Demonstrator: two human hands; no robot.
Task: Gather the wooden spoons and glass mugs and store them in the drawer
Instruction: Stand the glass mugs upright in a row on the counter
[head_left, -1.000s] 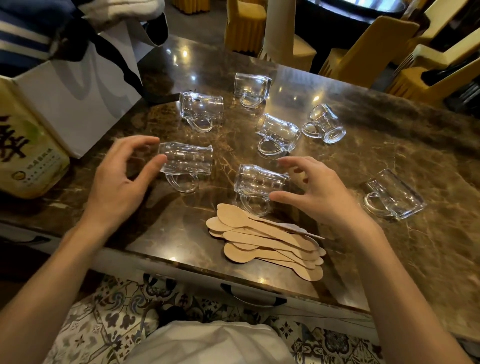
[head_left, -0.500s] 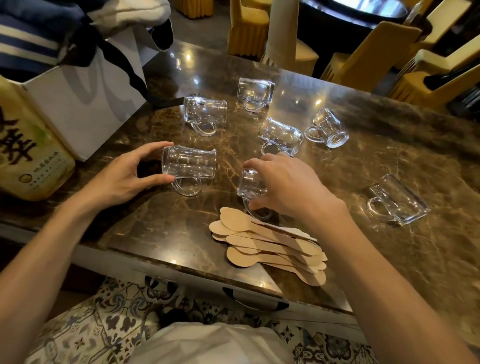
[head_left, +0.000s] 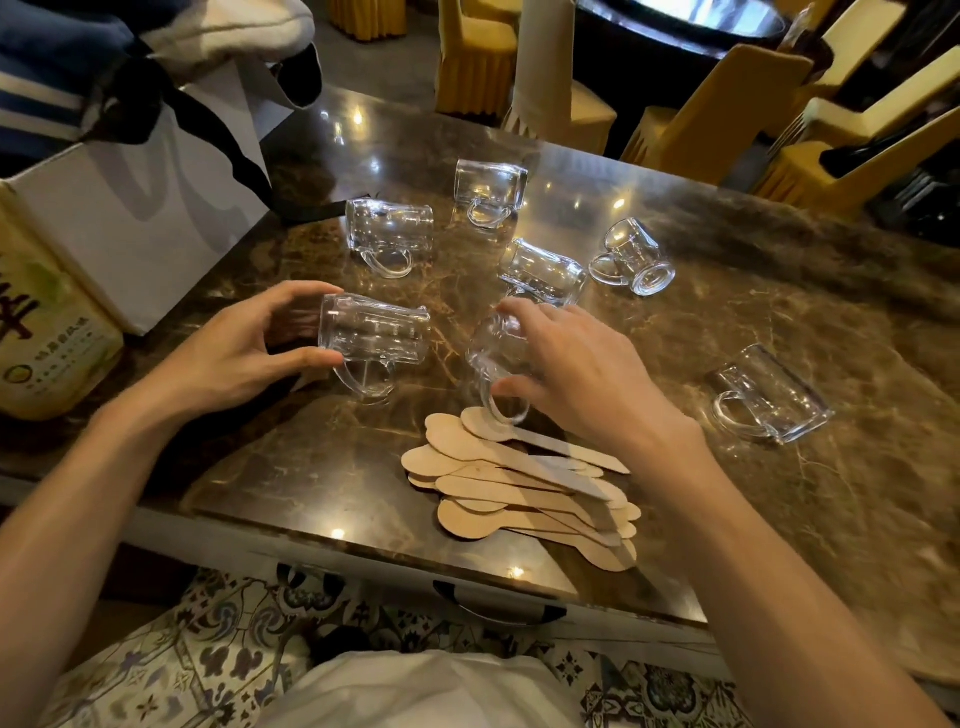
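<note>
Several glass mugs lie on their sides on a brown marble counter (head_left: 779, 519). My left hand (head_left: 234, 353) grips the base end of one glass mug (head_left: 374, 335), thumb below and fingers above. My right hand (head_left: 571, 364) holds a second glass mug (head_left: 491, 353), tilted up just above a pile of flat wooden spoons (head_left: 519, 488). Other mugs lie farther back (head_left: 389, 228), (head_left: 491, 187), (head_left: 543, 273), (head_left: 631, 254) and one to the right (head_left: 769, 395). A shut drawer with a dark handle (head_left: 498, 608) sits under the counter's front edge.
A white paper bag (head_left: 140, 218) and a yellow-green box (head_left: 47, 322) stand at the counter's left. Yellow covered chairs (head_left: 717, 109) and a dark round table lie beyond the far edge. Patterned floor tiles show below.
Both hands closed on the two nearest mugs. The right hand has tipped its mug up off the counter; the left mug is held at its base.
</note>
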